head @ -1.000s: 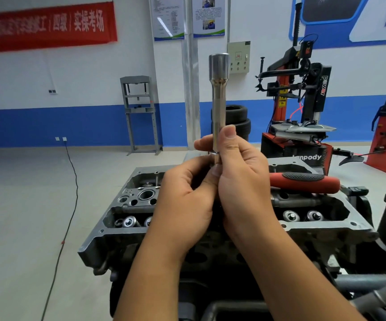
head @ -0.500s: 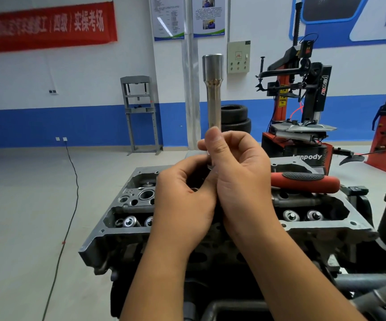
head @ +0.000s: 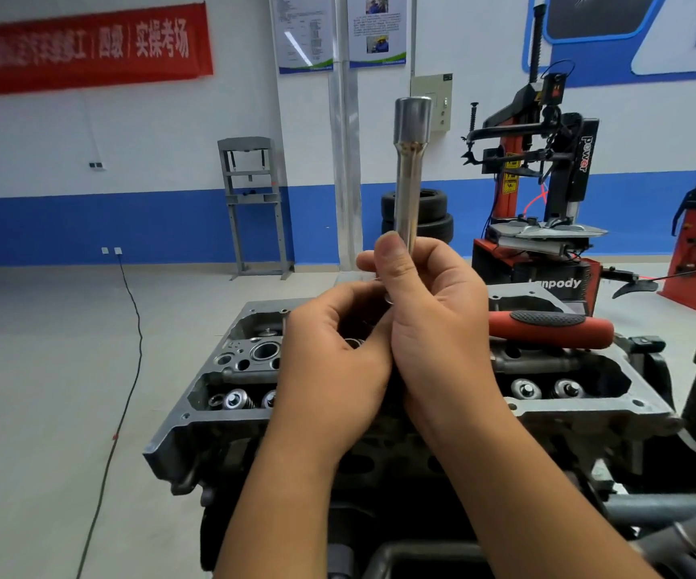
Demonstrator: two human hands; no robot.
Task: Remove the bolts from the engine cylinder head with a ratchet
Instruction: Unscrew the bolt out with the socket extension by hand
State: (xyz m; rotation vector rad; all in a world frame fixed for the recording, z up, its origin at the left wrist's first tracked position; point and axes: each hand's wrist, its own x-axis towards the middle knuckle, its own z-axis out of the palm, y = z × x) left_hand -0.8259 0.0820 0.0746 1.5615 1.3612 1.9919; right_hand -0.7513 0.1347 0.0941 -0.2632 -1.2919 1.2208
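Shifted slightly rightward from half a second ago, a long metal socket is being held upright above the cylinder head, its wider end at the top. The right hand is being wrapped around the socket's lower end, with the thumb pressed against the shaft and the fingers curled behind it. The left hand is being kept against the right, its fingers curled inward beneath the socket; what they are pinching cannot be told. A red-and-black ratchet handle is lying across the top of the cylinder head, just right of the hands. Valve springs are being shown in the open head on both sides of the wrists. Behind, a tyre changer, stacked tyres, a grey press frame and a red banner are being seen along the wall.
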